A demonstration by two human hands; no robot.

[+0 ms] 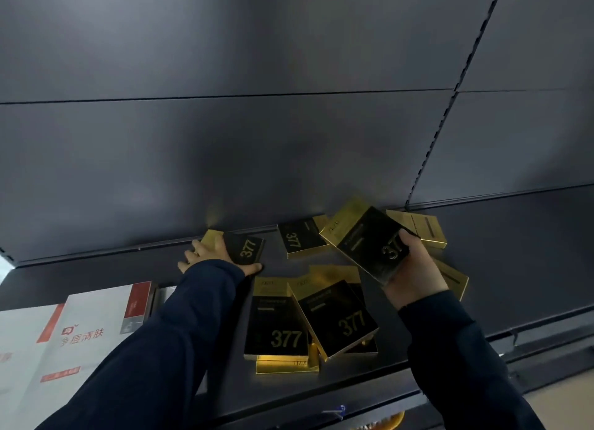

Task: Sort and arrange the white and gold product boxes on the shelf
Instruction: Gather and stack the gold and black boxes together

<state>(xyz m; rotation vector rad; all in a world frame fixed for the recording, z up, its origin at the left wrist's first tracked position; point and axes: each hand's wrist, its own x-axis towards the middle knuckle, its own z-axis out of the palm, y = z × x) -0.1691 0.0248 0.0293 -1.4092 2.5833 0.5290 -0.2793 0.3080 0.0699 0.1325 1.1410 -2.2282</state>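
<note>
1. A dark grey back panel (225, 140) is filling the upper view, with a slotted upright (450, 102) running down its right side.
2. A dark shelf (514, 253) is stretching below it and carrying all the boxes.
3. White boxes (80, 333) with red stripes and red lettering are lying at the shelf's left front, overlapping one another.
4. Two dark blue sleeves are reaching in from the bottom edge; the left sleeve (160, 349) is crossing over the white boxes.
5. A loose heap of black and gold boxes marked "377" is lying across the middle of the shelf, well right of the white ones.
6. Two front boxes (283, 327) are lying side by side near the shelf's front edge, the right one tilted and overlapping, on top of further gold boxes.
7. The right hand (414, 269) is clamping a raised box (369, 240) by its lower end, thumb on the black face, holding it tilted above the heap.
8. Gold boxes (424, 227) are lying behind and beneath that hand, near the back panel.
9. A back box (300, 238) is lying flat by the panel, between the two hands.
10. The left hand (212, 253) is pressing flat, fingers spread, on the far-left box (247, 248), which is resting on the shelf by the panel.
</note>
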